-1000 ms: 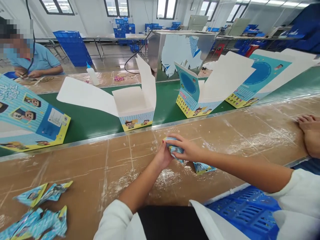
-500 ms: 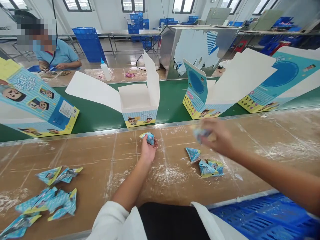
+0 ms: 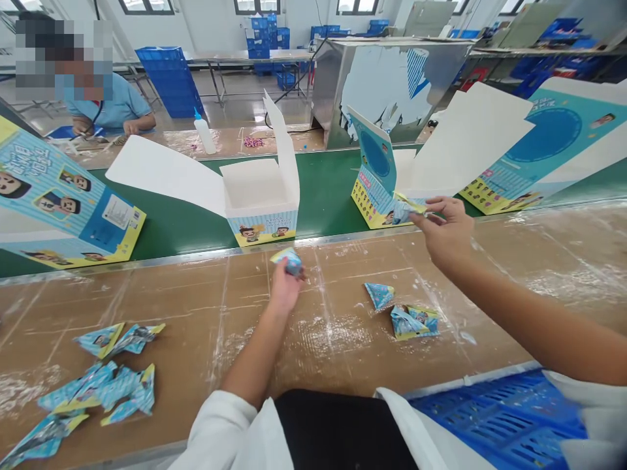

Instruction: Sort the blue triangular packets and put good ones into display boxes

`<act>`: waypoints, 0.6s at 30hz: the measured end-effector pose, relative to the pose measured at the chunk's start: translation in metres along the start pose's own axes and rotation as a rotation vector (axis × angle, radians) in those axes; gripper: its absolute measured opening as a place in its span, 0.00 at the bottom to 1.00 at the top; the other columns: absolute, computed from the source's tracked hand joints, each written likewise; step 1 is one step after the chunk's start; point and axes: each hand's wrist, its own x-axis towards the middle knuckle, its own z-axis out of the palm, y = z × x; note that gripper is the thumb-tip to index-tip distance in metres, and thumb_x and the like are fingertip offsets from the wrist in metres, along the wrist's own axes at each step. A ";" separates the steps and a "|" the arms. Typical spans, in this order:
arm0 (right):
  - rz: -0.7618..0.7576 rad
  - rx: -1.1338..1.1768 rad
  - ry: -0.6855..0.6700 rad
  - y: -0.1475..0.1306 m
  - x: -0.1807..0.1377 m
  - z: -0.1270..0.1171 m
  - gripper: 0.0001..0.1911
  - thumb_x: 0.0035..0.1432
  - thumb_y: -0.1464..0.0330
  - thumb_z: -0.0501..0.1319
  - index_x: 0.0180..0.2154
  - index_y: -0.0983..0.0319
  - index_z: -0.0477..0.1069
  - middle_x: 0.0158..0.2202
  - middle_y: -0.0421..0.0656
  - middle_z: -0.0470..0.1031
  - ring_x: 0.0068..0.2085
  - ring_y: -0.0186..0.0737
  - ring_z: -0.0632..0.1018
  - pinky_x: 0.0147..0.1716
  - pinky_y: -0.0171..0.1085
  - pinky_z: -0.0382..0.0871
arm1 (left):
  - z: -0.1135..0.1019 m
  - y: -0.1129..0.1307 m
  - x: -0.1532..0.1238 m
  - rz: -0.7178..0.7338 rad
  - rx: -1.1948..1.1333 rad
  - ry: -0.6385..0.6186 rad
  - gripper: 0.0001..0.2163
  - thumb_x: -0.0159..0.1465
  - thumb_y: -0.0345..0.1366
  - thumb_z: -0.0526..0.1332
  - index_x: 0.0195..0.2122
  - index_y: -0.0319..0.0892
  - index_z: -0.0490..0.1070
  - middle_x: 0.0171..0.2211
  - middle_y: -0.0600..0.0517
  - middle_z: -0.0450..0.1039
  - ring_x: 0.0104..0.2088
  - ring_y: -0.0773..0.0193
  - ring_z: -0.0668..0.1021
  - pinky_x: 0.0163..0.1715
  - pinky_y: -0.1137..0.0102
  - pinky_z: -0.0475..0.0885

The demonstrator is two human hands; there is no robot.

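Observation:
My left hand (image 3: 288, 284) grips a small blue-and-yellow foil packet (image 3: 292, 261), a little in front of an open white-lined carton (image 3: 262, 225). Farther right, my right hand (image 3: 448, 228) pinches another such packet (image 3: 409, 206) by its yellow edge. That packet is held at the front edge of a second open carton (image 3: 377, 196), overlapping its printed front. On the brown table between my arms lie a triangular packet (image 3: 379, 295) and, touching each other, a couple more packets (image 3: 414, 322). At the left, several packets (image 3: 98, 388) form a loose pile.
Another open carton (image 3: 73, 202) stands at left and one more (image 3: 533, 150) at right, all on the green belt (image 3: 323, 189). A blue crate (image 3: 499, 418) sits below the table edge. Across the belt are a white bottle (image 3: 204, 134) and a seated co-worker (image 3: 108, 98).
My right hand has moved forward and right with its packet, from above the table to the second carton's front. My left hand still holds its packet, nearly in place. The view has shifted slightly.

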 end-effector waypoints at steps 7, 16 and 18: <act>-0.170 0.124 -0.386 0.012 -0.023 0.000 0.16 0.63 0.57 0.55 0.28 0.58 0.72 0.36 0.46 0.71 0.39 0.43 0.75 0.41 0.43 0.72 | -0.006 0.000 -0.018 0.485 0.423 -0.286 0.25 0.41 0.42 0.74 0.40 0.43 0.72 0.36 0.50 0.74 0.35 0.60 0.76 0.37 0.69 0.71; -0.395 0.065 -0.644 0.034 -0.042 0.025 0.15 0.65 0.63 0.51 0.30 0.61 0.71 0.42 0.51 0.73 0.43 0.46 0.74 0.43 0.45 0.69 | 0.002 -0.034 -0.014 0.514 0.471 -0.251 0.29 0.43 0.50 0.73 0.43 0.42 0.68 0.37 0.50 0.72 0.34 0.64 0.75 0.35 0.71 0.72; -0.345 0.035 -0.614 0.037 -0.034 0.023 0.16 0.65 0.62 0.51 0.31 0.61 0.71 0.42 0.52 0.73 0.45 0.47 0.74 0.46 0.46 0.68 | -0.004 -0.037 -0.013 0.534 0.397 -0.073 0.27 0.48 0.53 0.70 0.44 0.43 0.67 0.34 0.52 0.71 0.32 0.66 0.75 0.32 0.72 0.71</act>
